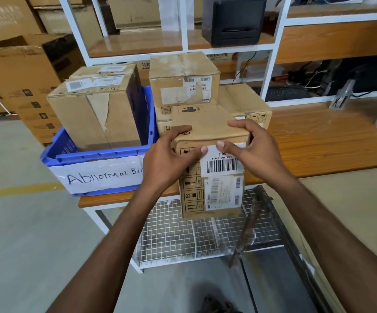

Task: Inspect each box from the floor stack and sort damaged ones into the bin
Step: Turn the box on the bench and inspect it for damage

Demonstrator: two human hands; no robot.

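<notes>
Both forearms reach in from 6 o'clock, and the left hand [167,159] and right hand [257,152] each clamp an upper corner of the held box [207,129]. On each hand the fingers lie over the top face and the thumb presses on the front face.

1. Tabletop [318,141]: wooden, spanning 9 to 3 o'clock behind the held box.
2. Bin [101,157]: blue crate at 10 o'clock of the held box, on the tabletop's left end. Its handwritten label begins "Abnormal". It already contains a torn box [92,116] with facing paper peeled from the front, and a second carton behind that.
3. Tabletop stack [183,86]: several cartons at 12 o'clock, just behind the held box.
4. Held box: upright, lifted clear in front of the tabletop edge, with its lower part showing against the wire shelf [183,233] below.
5. Barcode label [221,164]: on the front face under both thumbs. Its print appears inverted.

Step in hand: inspection of one box. The two visible faces look scuffed and creased at the top edge, but no tear or crush can be seen.

Next move: rotate the box to expose the hidden sides and base, then decide. If damage is found, carry it to 10 o'clock and lower it into the bin beside the torn box. Otherwise set it with the stack at 12 o'clock. The floor stack is out of view.
</notes>
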